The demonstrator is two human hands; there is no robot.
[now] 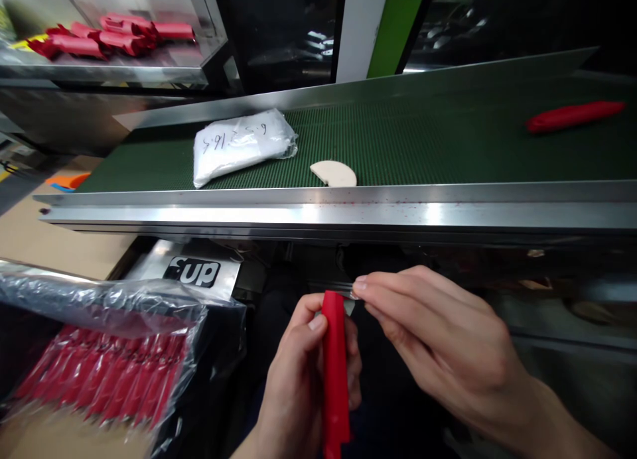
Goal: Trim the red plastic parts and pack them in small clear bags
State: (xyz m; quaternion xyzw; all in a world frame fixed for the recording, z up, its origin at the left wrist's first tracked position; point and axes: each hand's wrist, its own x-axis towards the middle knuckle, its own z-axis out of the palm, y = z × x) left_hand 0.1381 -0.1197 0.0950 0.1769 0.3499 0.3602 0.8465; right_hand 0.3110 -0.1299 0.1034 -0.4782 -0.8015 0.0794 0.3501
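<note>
1. A red sleeve (335,373), long and narrow, stands nearly upright below the near steel rail of the conveyor, in front of the person's body; it rests on nothing but the hands.
2. The left hand (298,386) is closed around the red sleeve from the left, thumb pressed on its front near the top, fingers wrapped behind.
3. A small silvery metal piece (343,292) shows at the sleeve's top end, partly hidden; what it is cannot be told.
4. The right hand (448,353) comes in from the right, thumb and forefinger pinched together on that metal piece, just touching the sleeve's top.
5. To the left, near the lower left corner of the view, a clear plastic bag (124,313) lies open over a stack of more red sleeves (99,373).
6. A black label (193,272) with white letters sits just beyond the bag.
7. Above the hands runs the green conveyor belt (448,147). On it lie a white packet (239,144) with handwriting toward its left end, a pale half-round piece (334,174) near its near edge, and one red sleeve (572,115) toward its right end.
8. On a steel shelf (149,71) at the far left lies a pile of red pieces (114,36).
</note>
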